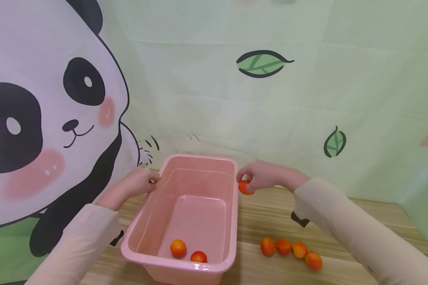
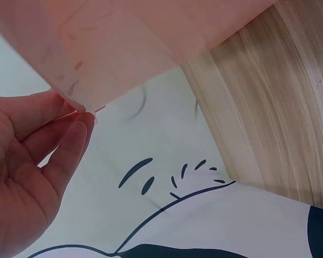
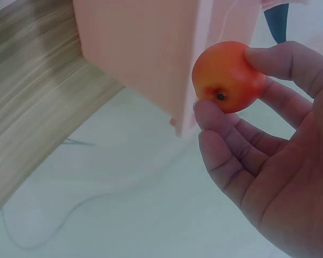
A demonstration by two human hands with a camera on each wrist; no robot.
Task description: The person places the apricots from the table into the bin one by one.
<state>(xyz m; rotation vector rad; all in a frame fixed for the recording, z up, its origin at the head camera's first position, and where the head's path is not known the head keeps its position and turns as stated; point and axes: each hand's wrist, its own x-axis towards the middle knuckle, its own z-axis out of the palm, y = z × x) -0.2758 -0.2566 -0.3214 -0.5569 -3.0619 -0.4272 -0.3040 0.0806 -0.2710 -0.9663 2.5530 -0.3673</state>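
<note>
My right hand [image 1: 262, 174] pinches a small round orange-red fruit [image 3: 229, 75] between thumb and fingers, just outside the right rim of a pink plastic tub [image 1: 233, 221]. A dimple with a dark stem spot shows on the fruit in the right wrist view. My left hand [image 1: 140, 182] grips the tub's left rim, thumb and fingertips pinching the edge in the left wrist view. Two similar fruits, one orange [image 1: 178, 248] and one redder [image 1: 199, 256], lie on the tub floor at its near end. The near wall partly hides the redder one.
Several more orange-red fruits [image 1: 283, 246] lie in a slanting row on the wooden table [image 1: 264, 217], right of the tub. Behind the table hangs a pale green cloth [image 1: 207, 99] printed with a panda and leaves.
</note>
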